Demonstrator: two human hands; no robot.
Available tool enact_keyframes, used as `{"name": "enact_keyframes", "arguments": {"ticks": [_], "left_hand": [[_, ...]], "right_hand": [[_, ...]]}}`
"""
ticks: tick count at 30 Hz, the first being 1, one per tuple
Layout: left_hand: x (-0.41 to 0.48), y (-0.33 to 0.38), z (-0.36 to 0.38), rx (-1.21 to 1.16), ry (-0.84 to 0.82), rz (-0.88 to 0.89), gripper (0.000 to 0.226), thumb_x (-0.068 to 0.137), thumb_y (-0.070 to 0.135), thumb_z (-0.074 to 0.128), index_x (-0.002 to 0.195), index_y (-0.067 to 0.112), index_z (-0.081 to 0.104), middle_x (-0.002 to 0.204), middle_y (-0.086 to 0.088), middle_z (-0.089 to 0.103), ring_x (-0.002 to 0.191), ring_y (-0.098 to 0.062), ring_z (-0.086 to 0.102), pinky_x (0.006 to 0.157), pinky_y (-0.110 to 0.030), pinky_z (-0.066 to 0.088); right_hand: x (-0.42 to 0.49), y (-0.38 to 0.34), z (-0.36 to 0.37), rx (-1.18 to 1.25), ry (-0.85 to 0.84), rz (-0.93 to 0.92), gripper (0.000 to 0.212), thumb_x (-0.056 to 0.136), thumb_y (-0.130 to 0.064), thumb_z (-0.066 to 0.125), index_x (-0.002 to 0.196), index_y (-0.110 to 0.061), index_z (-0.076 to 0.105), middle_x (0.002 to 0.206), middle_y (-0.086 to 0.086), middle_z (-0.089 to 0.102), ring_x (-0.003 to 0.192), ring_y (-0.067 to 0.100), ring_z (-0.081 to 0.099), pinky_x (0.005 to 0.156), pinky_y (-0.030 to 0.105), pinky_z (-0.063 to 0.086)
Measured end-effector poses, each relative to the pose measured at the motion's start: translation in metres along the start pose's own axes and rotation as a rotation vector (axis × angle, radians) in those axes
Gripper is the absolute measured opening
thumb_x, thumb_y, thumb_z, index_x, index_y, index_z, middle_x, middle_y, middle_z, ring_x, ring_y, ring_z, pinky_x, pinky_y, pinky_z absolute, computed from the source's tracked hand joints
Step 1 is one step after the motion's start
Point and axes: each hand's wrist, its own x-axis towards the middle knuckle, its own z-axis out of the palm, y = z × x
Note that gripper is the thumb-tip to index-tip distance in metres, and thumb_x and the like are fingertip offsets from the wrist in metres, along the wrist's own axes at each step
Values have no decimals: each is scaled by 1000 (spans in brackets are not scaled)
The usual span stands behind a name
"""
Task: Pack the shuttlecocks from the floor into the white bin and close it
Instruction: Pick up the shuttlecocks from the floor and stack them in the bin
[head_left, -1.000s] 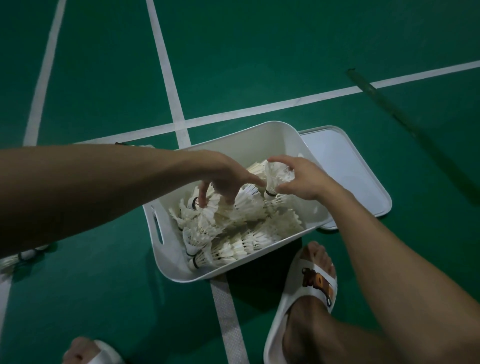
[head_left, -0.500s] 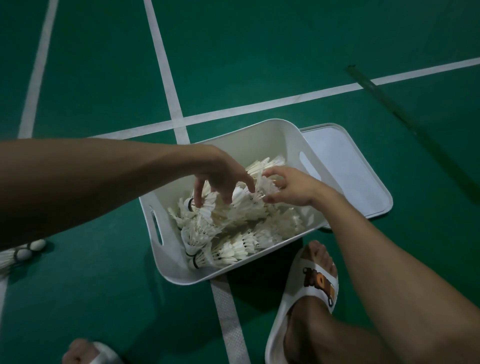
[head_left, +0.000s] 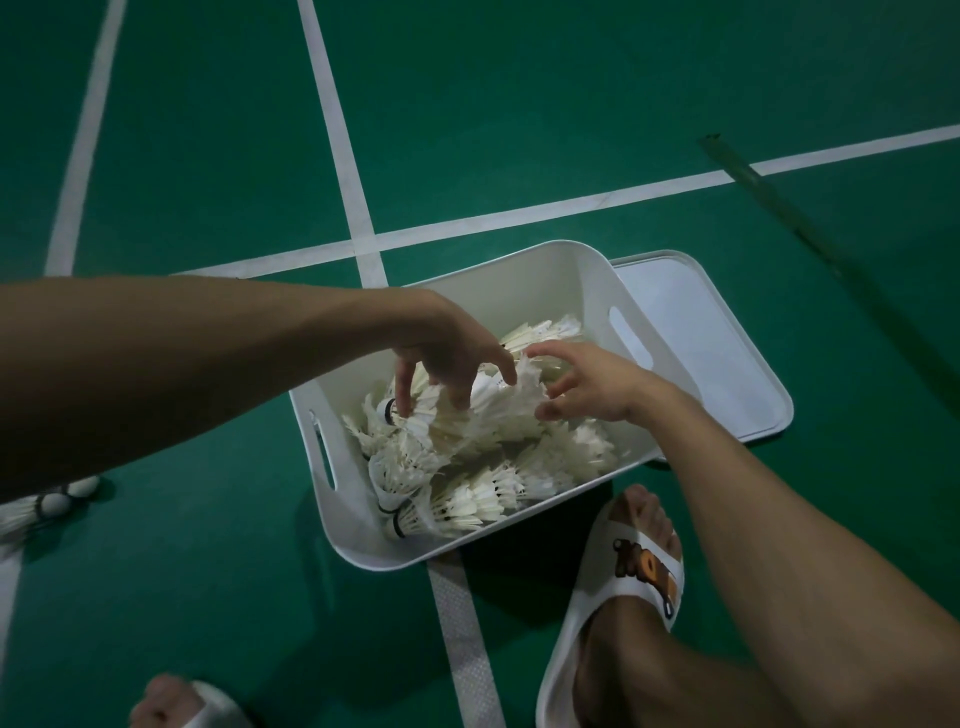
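L hand (head_left: 452, 358) & R hand (head_left: 587, 384) both spread-fingered, gripping nothing, fingertips on shuttlecock pile (head_left: 467, 467) inside white bin (head_left: 363, 551) on court floor (head_left: 208, 156). The lid (head_left: 727, 364) lies flat just beside bin. Two loose shuttlecocks (head_left: 47, 506) on floor, left.

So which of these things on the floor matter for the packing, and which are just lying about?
For the job: white bin, shuttlecocks piled in it, loose shuttlecocks on the floor at left, lid beside the bin, left hand and right hand over the pile.
Just there: slippers, court lines, dark strip.
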Motion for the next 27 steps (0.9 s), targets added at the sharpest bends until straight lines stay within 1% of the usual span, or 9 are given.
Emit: {"name": "enact_keyframes", "arguments": {"ticks": [3,5,7,10,15,18,21,24,27], "left_hand": [[-5,-1,-8,-68,-13,21,62,90,-3,58,140,29,41,129,-11,50,118,-35,48,67,-53,58],[-10,-1,-15,-116,-3,42,46,90,-3,57,130,19,51,122,-8,56,114,-34,51,70,-55,57],[-12,-1,-20,-146,3,56,30,91,-2,56,118,11,58,121,-11,59,108,-33,57,68,-52,59],[-9,-1,-21,-188,7,70,18,92,2,57,109,7,62,119,-15,60,101,-30,60,66,-47,60],[-5,2,-22,-314,22,103,20,92,8,59,111,5,63,111,-13,65,100,-28,63,68,-41,61],[-3,5,-25,-386,60,116,26,88,4,62,114,0,63,108,-14,67,94,-27,66,67,-38,61],[-4,9,-28,-516,108,118,27,88,4,62,115,-2,61,104,-13,65,91,-26,66,62,-32,60],[-5,14,-29,-702,162,136,23,89,6,61,109,-3,62,104,-13,64,87,-24,67,56,-24,57],[-5,17,-24,-825,168,180,23,87,4,61,109,-4,61,108,-13,63,82,-19,65,55,-20,54]], "right_hand": [[2,3,-2,9,-10,-2,81,74,-18,82,141,-35,39,134,9,55,121,19,54,83,37,57],[3,6,-3,-5,1,-1,85,71,-18,85,141,-35,39,138,8,53,126,20,51,83,39,58],[5,10,-6,-4,-8,15,93,67,-18,87,143,-36,37,139,9,53,128,21,50,85,41,58],[4,14,-12,7,-39,33,100,62,-17,89,144,-36,35,138,7,55,125,21,53,88,42,57],[-8,-1,-31,-49,51,-9,85,61,-24,89,135,-34,48,128,2,59,107,21,62,97,46,49],[-20,-18,-39,111,41,-98,81,61,-17,89,132,-31,52,128,3,58,104,18,64,90,42,56],[-28,-31,-35,191,-30,-164,91,58,-16,90,136,-33,46,129,2,57,107,18,64,88,38,57],[-26,-31,-26,180,-22,-180,104,54,-19,92,139,-37,36,134,4,53,108,20,64,88,41,57],[-24,-28,-22,184,23,-200,99,58,-13,91,137,-39,36,134,7,50,97,21,69,85,42,58]]}}
